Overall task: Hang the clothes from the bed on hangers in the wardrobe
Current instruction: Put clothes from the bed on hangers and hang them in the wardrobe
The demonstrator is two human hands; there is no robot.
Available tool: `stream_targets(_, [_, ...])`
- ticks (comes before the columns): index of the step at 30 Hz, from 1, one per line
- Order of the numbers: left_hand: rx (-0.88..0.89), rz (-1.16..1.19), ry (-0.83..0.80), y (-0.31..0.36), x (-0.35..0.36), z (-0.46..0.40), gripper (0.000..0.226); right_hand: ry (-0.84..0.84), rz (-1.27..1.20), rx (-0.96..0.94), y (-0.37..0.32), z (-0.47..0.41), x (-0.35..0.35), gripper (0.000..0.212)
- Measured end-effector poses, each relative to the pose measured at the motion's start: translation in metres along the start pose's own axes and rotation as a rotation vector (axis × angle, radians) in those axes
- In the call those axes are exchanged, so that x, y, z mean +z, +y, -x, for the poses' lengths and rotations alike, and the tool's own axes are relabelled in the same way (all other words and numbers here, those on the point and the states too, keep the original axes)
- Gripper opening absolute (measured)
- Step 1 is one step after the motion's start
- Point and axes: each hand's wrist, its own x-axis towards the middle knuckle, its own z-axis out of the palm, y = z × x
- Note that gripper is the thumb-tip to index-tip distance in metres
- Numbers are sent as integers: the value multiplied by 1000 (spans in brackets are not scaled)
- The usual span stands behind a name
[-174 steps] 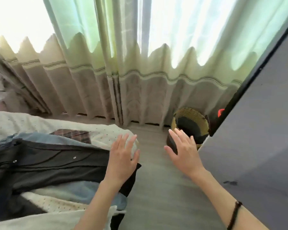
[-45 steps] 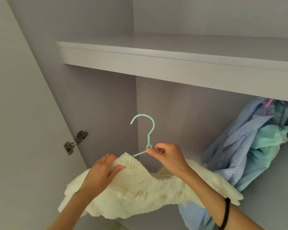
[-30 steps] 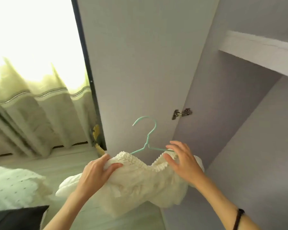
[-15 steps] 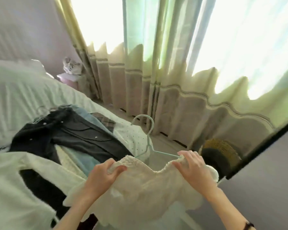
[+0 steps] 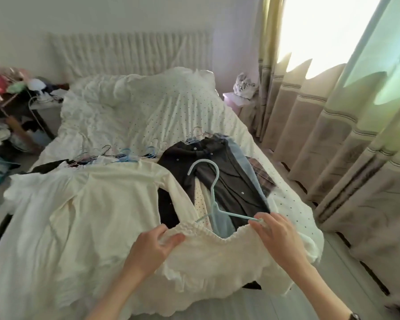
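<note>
Now that you've turned from the wardrobe back over the bed (image 5: 148, 125), your left hand (image 5: 153, 248) and right hand (image 5: 280, 239) are both pinching the cream top (image 5: 217, 262), half-seated on its hanger (image 5: 214, 195), so it's going unhung

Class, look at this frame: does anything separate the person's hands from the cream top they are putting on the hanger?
Nothing visible: left hand and right hand both grip the cream top directly, hanger already inside.

You see matt, crinkled cream cloth with a ruffled edge in the top (image 5: 217, 262) at lower centre, on a smooth pale-blue hanger (image 5: 214, 192). Behind it lies a dark shirt (image 5: 229, 181) with shiny snaps, on dotted cotton bedding (image 5: 148, 112).
</note>
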Motion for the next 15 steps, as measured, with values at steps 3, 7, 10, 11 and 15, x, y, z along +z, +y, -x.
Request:
stream_targets(3, [-82, -30, 51, 7, 1, -1, 44, 2, -22, -54, 1, -17, 3, 16])
stream_targets(7, [-103, -3, 135, 27, 7, -17, 50, 14, -18, -107, 13, -48, -1, 22])
stream_targets(10, [-78, -14, 167, 40, 7, -40, 58, 47, -8, -132, 18, -77, -6, 20])
stream_targets(11, [-78, -12, 173, 42, 8, -51, 59, 59, -3, -139, 19, -88, -6, 19])
stream_targets(15, [-99, -7, 161, 39, 16, -99, 61, 68, -4, -114, 29, -133, 3, 17])
